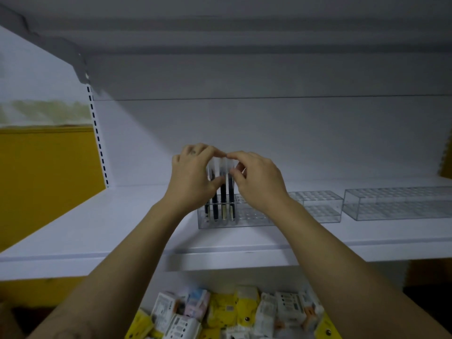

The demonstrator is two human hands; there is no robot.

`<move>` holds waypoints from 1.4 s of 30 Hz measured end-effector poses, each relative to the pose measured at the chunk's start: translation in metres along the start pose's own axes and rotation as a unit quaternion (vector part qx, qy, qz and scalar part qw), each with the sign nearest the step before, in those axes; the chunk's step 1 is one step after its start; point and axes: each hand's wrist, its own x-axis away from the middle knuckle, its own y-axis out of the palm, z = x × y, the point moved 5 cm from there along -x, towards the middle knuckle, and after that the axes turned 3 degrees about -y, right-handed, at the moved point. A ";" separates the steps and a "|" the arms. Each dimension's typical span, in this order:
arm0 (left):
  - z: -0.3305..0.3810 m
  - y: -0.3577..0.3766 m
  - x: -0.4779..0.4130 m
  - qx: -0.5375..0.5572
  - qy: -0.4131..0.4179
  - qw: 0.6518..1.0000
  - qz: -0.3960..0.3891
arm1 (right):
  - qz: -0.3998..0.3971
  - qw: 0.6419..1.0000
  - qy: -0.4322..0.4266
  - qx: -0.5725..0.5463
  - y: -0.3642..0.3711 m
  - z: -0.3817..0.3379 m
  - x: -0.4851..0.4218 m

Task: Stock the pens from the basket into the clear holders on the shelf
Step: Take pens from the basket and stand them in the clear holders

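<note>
Several dark pens [223,194] with pale caps stand upright in the left end of a clear holder [254,217] on the white shelf [97,231]. My left hand [193,177] curls round the pens from the left, thumb across their barrels. From the right, my right hand [256,177] pinches the cap tops. Fingertips of both hands meet above the caps. Two more clear holders, the middle holder [320,206] and the right holder [396,203], stand to the right with nothing in them. The basket is not in view.
Below the shelf edge lies a heap of small yellow, white and pink packets [232,311]. A slotted upright [99,143] runs up the left of the back panel, with a yellow wall [44,172] beside it. An upper shelf [244,57] hangs overhead.
</note>
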 end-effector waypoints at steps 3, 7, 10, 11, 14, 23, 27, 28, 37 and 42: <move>0.001 0.002 0.004 0.015 -0.009 1.000 -0.002 | -0.005 1.000 0.007 -0.001 -0.001 -0.001 0.002; -0.001 0.000 0.008 0.004 -0.001 1.000 0.001 | -0.034 0.999 0.013 0.009 0.000 -0.004 0.007; 0.004 -0.005 0.012 -0.003 0.001 1.000 0.008 | -0.049 0.998 0.026 0.008 -0.003 -0.002 0.014; 0.006 -0.007 0.014 -0.002 0.000 1.000 0.015 | -0.050 0.998 0.030 0.008 -0.005 -0.001 0.018; 0.019 -0.006 0.027 0.010 0.013 0.999 0.041 | -0.045 0.998 0.040 0.019 -0.015 0.005 0.035; 0.109 0.046 0.104 0.143 0.100 0.984 0.040 | -0.013 0.993 0.099 0.058 -0.064 0.044 0.143; 0.152 0.102 0.154 0.227 0.103 0.961 -0.122 | -0.044 0.981 0.173 0.078 -0.078 0.090 0.224; 0.162 0.121 0.171 0.234 0.105 0.950 -0.177 | -0.064 0.974 0.201 0.087 -0.078 0.102 0.246; 0.185 0.266 0.324 0.150 0.039 0.862 -0.483 | -0.253 0.872 0.411 0.084 -0.034 0.184 0.424; 0.169 0.307 0.393 0.060 0.051 0.825 -0.560 | -0.351 0.820 0.450 0.052 0.023 0.208 0.495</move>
